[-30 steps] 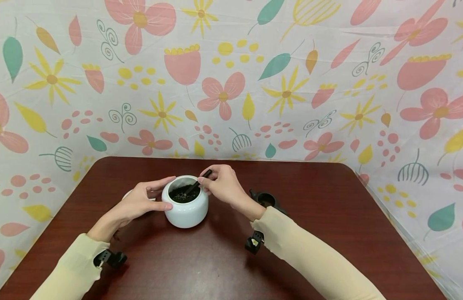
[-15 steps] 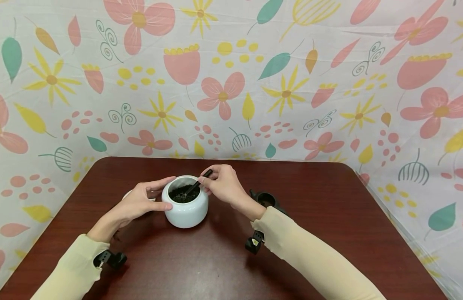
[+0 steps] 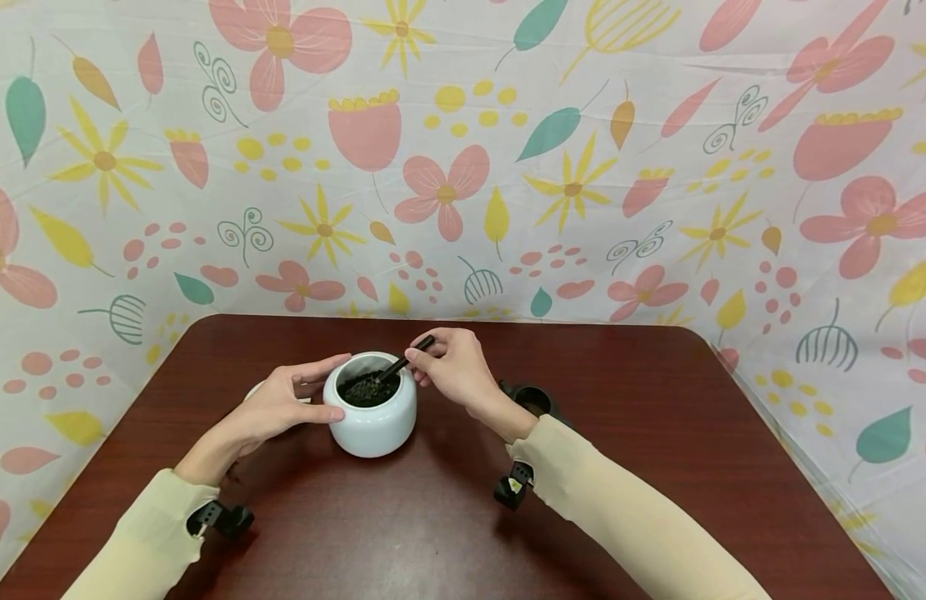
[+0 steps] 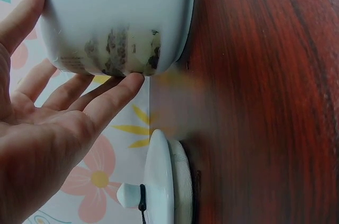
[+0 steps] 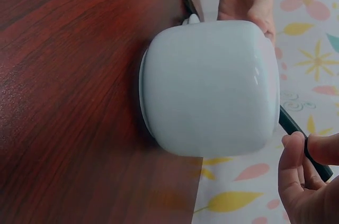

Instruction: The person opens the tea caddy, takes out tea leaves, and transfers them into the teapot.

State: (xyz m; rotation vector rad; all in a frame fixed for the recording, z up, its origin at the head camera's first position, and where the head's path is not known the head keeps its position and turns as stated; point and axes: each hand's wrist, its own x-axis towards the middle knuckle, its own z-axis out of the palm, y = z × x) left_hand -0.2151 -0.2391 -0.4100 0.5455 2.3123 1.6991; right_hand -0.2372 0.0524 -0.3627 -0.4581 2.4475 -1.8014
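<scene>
A round white jar (image 3: 373, 432) stands upright on the table, holding dark, dry, loose leaves (image 3: 367, 390) that look like tea. My left hand (image 3: 277, 398) rests its nearly straight fingers and thumb against the jar's left side; a dark printed label (image 4: 119, 52) shows there in the left wrist view. With thumb and fingertips my right hand (image 3: 452, 367) pinches a slim black stick (image 3: 406, 359) at the jar's right rim. The stick slants down into the opening, and its lower end sits at the leaves, too small to make out.
A white lid (image 4: 160, 176) with a knob and dark cord lies left of the jar, mostly behind my left hand. Behind my right wrist stands a small dark vessel (image 3: 533, 400), partly covered. A flowered cloth (image 3: 463, 167) hangs beyond the brown table (image 3: 402, 533).
My right hand and the black stick have shifted slightly right and up, and the stick's lower end has moved a little with them. The left hand and jar have stayed put.
</scene>
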